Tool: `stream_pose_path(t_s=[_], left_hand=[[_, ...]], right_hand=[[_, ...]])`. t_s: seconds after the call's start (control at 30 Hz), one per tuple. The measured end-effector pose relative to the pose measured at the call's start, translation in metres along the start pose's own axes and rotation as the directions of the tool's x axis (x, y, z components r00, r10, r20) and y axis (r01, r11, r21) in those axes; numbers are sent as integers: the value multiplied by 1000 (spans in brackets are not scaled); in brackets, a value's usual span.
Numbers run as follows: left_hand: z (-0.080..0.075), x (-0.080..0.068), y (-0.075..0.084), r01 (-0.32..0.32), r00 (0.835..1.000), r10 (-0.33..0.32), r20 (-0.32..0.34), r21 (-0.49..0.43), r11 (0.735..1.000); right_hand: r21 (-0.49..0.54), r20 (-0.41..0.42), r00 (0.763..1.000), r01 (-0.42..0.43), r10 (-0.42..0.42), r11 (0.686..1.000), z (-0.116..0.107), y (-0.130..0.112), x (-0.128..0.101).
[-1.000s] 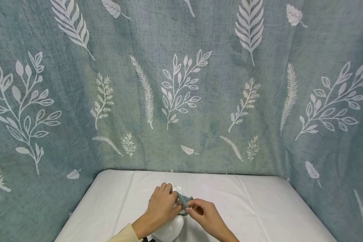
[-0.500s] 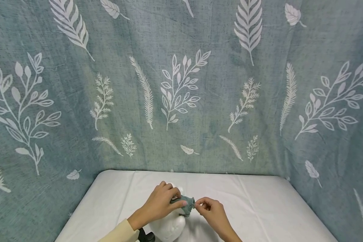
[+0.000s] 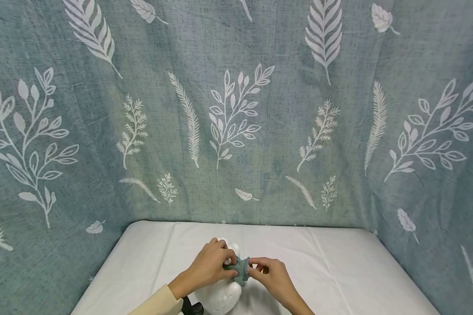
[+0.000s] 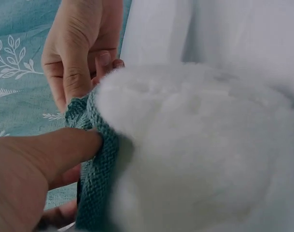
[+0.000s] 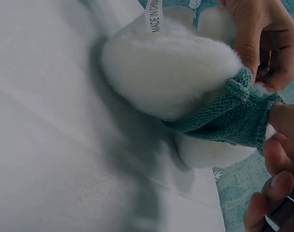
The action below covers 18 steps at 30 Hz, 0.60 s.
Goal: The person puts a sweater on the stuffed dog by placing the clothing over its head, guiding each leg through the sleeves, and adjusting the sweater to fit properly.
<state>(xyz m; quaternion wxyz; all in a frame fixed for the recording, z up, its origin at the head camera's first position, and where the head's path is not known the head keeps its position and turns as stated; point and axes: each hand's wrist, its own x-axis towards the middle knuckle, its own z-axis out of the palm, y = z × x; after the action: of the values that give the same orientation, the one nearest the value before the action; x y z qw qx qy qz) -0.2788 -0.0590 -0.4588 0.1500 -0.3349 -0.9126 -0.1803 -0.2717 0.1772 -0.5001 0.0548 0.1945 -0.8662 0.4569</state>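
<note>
Blue-green patterned cloth (image 3: 268, 197) walls in a white-covered counter (image 3: 327, 262). On it, a seemingly plush white toy (image 3: 218, 298) wears a teal knit piece (image 5: 229, 118); left hand (image 3: 210, 264) fingers grip the knit, right hand (image 3: 272, 278) fingers pinch its edge.

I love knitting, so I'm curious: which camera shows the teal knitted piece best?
The right wrist view: the teal knitted piece lies largely uncovered, its stitches clear. The left wrist view shows a narrow strip, partly covered by the left hand; the head view shows it small, partly behind that hand.
</note>
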Motion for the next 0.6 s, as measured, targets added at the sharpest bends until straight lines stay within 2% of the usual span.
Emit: stream_pose_path(t_s=[0.13, 0.23, 0.43, 0.6], left_hand=[[3, -1, 0, -6, 1000, 7, -15, 16, 1000], [5, -2, 0, -22, 999, 23, -48, 26, 999], [5, -2, 3, -31, 998, 33, -46, 43, 999], [4, -3, 2, -36, 998, 41, -41, 105, 994]], right_hand=[[-57, 21, 999, 43, -42, 997, 1, -1, 1], [-70, 53, 998, 46, -43, 996, 1, -2, 1], [1, 125, 991, -42, 41, 999, 3, -5, 0], [26, 107, 988, -117, 114, 993, 6, -7, 2]])
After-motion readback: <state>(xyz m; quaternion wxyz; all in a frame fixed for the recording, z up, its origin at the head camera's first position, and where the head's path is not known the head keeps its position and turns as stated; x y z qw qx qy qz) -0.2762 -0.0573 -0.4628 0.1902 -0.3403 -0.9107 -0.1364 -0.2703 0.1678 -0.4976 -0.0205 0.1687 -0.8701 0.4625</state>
